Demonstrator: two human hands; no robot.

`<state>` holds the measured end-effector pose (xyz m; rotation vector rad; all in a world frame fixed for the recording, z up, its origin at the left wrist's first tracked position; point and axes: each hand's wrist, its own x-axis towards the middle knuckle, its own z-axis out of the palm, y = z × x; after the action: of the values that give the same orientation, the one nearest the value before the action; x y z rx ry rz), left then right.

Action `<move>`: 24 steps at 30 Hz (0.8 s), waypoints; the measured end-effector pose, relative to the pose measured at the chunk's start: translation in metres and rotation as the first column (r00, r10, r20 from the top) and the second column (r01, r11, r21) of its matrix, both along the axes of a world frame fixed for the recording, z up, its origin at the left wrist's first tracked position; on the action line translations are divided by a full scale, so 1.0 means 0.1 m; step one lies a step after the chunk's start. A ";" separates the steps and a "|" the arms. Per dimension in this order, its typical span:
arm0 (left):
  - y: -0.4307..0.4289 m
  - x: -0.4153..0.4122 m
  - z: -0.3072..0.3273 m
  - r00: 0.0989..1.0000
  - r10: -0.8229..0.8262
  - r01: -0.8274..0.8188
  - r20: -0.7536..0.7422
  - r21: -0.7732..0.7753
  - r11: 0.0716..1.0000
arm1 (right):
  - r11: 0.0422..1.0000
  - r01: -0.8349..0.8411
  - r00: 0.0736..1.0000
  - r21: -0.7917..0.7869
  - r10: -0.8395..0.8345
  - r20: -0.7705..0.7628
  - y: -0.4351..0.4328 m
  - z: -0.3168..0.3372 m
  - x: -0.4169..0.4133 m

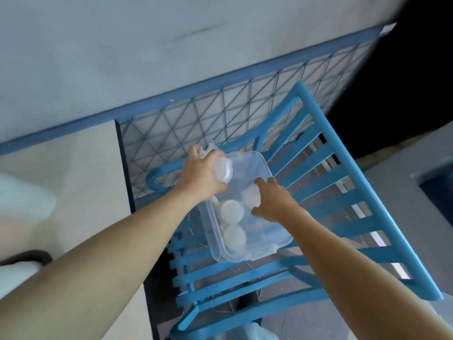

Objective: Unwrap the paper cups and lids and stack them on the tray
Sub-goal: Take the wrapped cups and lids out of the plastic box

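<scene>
Forearms (pixel 103 251) nearest, left hand (pixel 203 176) gripping lid stack (pixel 223 169) lying sideways, flat end toward tray (pixel 266 165), right hand (pixel 272 201) grip unclear

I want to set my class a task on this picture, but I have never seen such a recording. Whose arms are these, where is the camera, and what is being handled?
There is no machine here: a person works with bare hands. The one camera sits on their head, looking forward and down, so both arms reach in from the bottom. A clear plastic tray stands on the slats of a blue chair. Inside it lie white round pieces, cups or lids; the blur hides which. The left hand grips a whitish round stack at the tray's far end. The right hand reaches into the tray; whether it grips anything cannot be told.
</scene>
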<state>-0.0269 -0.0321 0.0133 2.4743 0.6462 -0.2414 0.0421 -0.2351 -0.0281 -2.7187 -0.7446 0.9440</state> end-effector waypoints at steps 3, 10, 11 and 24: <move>0.28 -0.16 0.42 0.999 0.024 -0.026 0.034 0.057 0.998 | 0.999 0.007 0.999 0.045 -0.009 0.031 0.28 0.37 0.06; 1.11 -0.90 1.05 0.987 0.159 -0.156 -0.025 0.081 0.984 | 0.983 -0.037 0.998 0.181 0.027 0.055 1.33 1.01 -0.17; 1.21 -1.03 1.09 0.985 0.169 -0.165 -0.041 0.093 0.982 | 0.977 -0.039 0.998 0.209 0.029 0.051 1.50 1.06 -0.24; 1.80 -2.24 0.95 0.941 0.273 -0.259 -0.198 0.095 0.961 | 0.928 -0.221 0.975 0.300 0.206 0.080 3.18 1.22 -1.10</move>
<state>-0.2506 0.1484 0.1087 2.4091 1.0853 -0.3831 -0.0678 0.0827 0.0942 -2.4299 -1.1146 0.7320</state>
